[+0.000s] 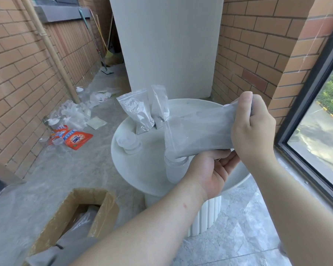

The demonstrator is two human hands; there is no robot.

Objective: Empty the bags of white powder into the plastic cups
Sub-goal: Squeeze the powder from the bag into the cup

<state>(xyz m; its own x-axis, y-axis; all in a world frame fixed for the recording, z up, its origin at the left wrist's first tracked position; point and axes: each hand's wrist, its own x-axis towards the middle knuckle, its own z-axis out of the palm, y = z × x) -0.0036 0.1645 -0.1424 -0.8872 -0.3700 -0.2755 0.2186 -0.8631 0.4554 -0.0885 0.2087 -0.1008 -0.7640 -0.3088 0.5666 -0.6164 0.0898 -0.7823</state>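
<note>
A clear bag of white powder [198, 131] lies tilted, its open corner down in the mouth of a clear plastic cup [176, 169] on the round white table [140, 169]. My right hand [252, 127] grips the bag's raised far end. Under the bag, my left hand [213, 173] props up its lower edge with the fingers, next to the cup. Two more powder bags [137, 112] stand upright at the table's back. Another plastic cup [129, 143] holding powder sits at the table's left.
An open cardboard box [81, 214] stands on the floor at lower left. Empty bags, cups and an orange detergent pouch [75, 140] litter the floor by the left brick wall. A window frame [308, 120] runs along the right; a grey column [167, 45] rises behind the table.
</note>
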